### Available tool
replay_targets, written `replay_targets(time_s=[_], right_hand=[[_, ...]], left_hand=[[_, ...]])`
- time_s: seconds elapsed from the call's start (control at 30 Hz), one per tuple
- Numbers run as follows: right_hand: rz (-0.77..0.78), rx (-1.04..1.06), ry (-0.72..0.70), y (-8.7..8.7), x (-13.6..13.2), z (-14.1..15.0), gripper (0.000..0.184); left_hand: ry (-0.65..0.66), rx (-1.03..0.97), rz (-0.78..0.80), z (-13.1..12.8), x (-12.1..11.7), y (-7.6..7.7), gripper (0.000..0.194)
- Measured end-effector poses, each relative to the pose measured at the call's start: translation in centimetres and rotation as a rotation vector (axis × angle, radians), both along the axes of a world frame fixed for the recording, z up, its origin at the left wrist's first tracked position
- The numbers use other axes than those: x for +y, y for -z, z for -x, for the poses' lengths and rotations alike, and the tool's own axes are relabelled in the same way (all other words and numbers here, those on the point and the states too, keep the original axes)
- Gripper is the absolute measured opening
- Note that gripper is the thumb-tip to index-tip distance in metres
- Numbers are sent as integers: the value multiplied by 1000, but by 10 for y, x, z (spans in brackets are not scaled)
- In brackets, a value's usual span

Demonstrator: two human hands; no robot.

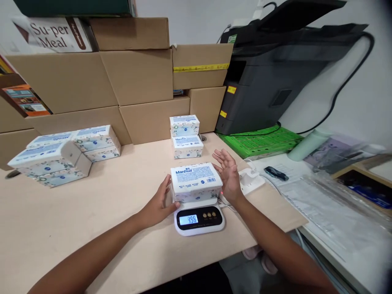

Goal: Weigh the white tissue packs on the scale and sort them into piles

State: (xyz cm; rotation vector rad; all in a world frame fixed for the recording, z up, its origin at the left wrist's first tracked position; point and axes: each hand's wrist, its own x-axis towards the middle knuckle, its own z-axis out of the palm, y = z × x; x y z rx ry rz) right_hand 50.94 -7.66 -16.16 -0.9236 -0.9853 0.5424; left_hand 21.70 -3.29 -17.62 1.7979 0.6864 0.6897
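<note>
A white tissue pack marked "Manhua", with a flowery printed side, rests on a small white digital scale. Digits glow on the scale's lit display. Along the pack's left side lies my left hand, fingers stretched and thumb near the front lower corner; whether it presses on the pack is unclear. My right hand is raised by the pack's right side, its fingers spread and holding nothing. Behind the scale stand two stacked tissue packs. Several more tissue packs are stacked at the left.
Cardboard boxes line the back of the wooden table. To the right are a dark printer, a green crate, a white power strip with cables, a black cutter-like object and clear plastic bags.
</note>
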Motion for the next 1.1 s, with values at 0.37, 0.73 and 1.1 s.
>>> replay_targets(time_s=[0.37, 0.73, 1.1], right_hand=[[151, 93, 186, -4, 9, -2, 88], [177, 136, 163, -4, 10, -6, 94], [275, 213, 122, -3, 12, -7, 93]], left_hand=[[1, -83, 36, 8, 15, 28, 108], [-4, -25, 100, 3, 5, -1, 108], [-27, 2, 70, 3, 9, 16, 97]])
